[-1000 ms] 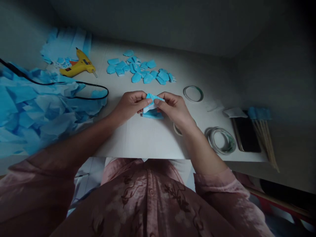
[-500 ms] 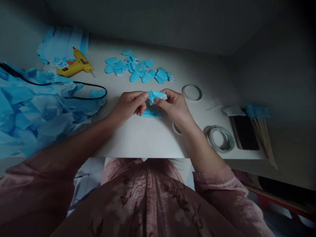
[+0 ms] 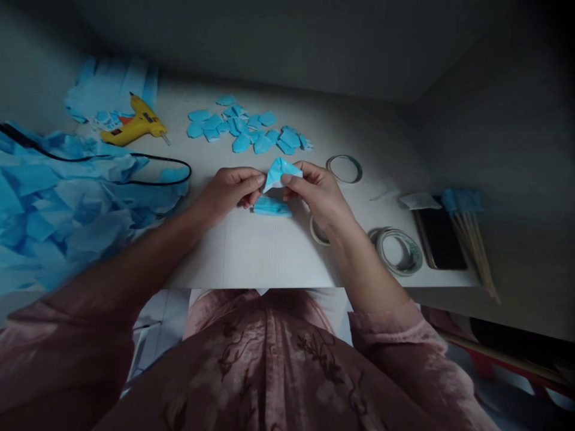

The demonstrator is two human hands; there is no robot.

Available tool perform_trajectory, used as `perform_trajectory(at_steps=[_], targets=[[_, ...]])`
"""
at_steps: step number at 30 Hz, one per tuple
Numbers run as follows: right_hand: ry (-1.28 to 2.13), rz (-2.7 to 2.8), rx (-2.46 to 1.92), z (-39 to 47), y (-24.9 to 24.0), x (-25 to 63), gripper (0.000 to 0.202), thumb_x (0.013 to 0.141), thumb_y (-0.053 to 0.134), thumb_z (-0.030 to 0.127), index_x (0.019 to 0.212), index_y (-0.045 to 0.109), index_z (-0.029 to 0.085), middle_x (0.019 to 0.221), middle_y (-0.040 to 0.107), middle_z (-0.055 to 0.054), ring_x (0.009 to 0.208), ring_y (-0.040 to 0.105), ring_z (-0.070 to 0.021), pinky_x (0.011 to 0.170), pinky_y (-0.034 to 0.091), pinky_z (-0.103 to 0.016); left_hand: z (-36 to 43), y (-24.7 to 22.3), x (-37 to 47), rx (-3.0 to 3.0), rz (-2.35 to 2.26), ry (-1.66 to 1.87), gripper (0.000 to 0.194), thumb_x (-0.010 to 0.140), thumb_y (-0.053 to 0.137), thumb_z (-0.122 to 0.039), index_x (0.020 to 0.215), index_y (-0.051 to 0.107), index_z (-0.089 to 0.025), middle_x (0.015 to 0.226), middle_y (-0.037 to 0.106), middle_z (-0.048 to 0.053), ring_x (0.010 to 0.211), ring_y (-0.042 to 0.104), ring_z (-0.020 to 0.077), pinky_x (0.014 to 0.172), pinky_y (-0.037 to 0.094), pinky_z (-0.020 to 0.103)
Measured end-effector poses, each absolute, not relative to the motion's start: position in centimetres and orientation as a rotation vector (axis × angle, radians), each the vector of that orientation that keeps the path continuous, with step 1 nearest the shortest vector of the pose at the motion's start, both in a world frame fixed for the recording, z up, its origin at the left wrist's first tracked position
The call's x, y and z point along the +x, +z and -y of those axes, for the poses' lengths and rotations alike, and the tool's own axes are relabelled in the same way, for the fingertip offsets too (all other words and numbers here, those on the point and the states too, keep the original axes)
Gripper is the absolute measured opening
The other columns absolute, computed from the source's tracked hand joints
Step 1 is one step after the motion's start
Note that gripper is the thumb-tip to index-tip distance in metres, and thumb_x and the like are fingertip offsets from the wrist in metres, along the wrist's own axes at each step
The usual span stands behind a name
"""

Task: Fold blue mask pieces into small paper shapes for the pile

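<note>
Presently, nearest on the worktop [image 3: 251, 257], a smooth ring-shaped tape roll [image 3: 417, 254] lies right of the landmark, the folded blue strip [image 3: 272, 207]. Just beyond the strip, the blue-and-white piece [image 3: 279, 169] is held up between both hands: left hand [image 3: 231, 191] pinching its left edge, right hand [image 3: 320, 194] gripping its right side, thumb on top. Risk, judged: uneven pull could skew or tear this thin, cloth-like sheet; a slack pinch could let its folds spring apart. Beyond the strip, flat many-sided blue cutouts [image 3: 241, 142]; farther left, a hard yellow glue gun [image 3: 139, 124].
</note>
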State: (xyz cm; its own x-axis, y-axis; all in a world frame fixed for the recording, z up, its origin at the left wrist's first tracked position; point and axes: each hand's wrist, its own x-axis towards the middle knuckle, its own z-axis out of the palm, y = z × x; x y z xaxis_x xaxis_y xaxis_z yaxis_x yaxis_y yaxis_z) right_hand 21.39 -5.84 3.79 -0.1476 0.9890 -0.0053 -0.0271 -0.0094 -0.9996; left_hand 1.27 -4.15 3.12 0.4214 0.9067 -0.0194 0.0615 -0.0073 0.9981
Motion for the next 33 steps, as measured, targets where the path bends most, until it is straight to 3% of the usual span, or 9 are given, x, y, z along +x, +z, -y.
perform_trajectory(at_steps=[12, 22, 33], targets=[[1.313, 1.321, -1.117, 6.18, 4.00, 20.98, 0.027, 0.077, 0.080, 0.042, 0.076, 0.063, 0.021, 0.069, 0.058, 0.004, 0.065, 0.052, -0.0103, 0.063, 0.048, -0.025, 4.03, 3.02, 1.40, 1.444, -0.954, 0.831, 0.021, 0.077, 0.074, -0.036, 0.071, 0.063, -0.019, 0.051, 0.056, -0.004, 0.047, 0.046, 0.0075, 0.048, 0.038, 0.021], [1.305, 1.311, -1.125, 6.09, 3.46, 20.88, 0.024, 0.077, 0.079, 0.041, 0.081, 0.067, 0.021, 0.070, 0.059, 0.004, 0.065, 0.052, -0.0112, 0.061, 0.045, -0.025, 4.50, 3.25, 1.53, 1.573, -0.973, 0.857, 0.033, 0.088, 0.065, -0.038, 0.062, 0.057, -0.020, 0.054, 0.056, -0.002, 0.051, 0.049, 0.0087, 0.053, 0.042, 0.022], [1.322, 1.341, -1.132, 6.44, 3.76, 20.69, 0.020, 0.081, 0.076, 0.038, 0.080, 0.065, 0.021, 0.070, 0.059, 0.004, 0.067, 0.052, -0.0116, 0.064, 0.043, -0.026, 4.91, 3.19, 1.96, 1.582, -1.017, 0.938, 0.028, 0.087, 0.064, -0.032, 0.064, 0.055, -0.020, 0.054, 0.054, -0.004, 0.050, 0.047, 0.0080, 0.052, 0.039, 0.022]])
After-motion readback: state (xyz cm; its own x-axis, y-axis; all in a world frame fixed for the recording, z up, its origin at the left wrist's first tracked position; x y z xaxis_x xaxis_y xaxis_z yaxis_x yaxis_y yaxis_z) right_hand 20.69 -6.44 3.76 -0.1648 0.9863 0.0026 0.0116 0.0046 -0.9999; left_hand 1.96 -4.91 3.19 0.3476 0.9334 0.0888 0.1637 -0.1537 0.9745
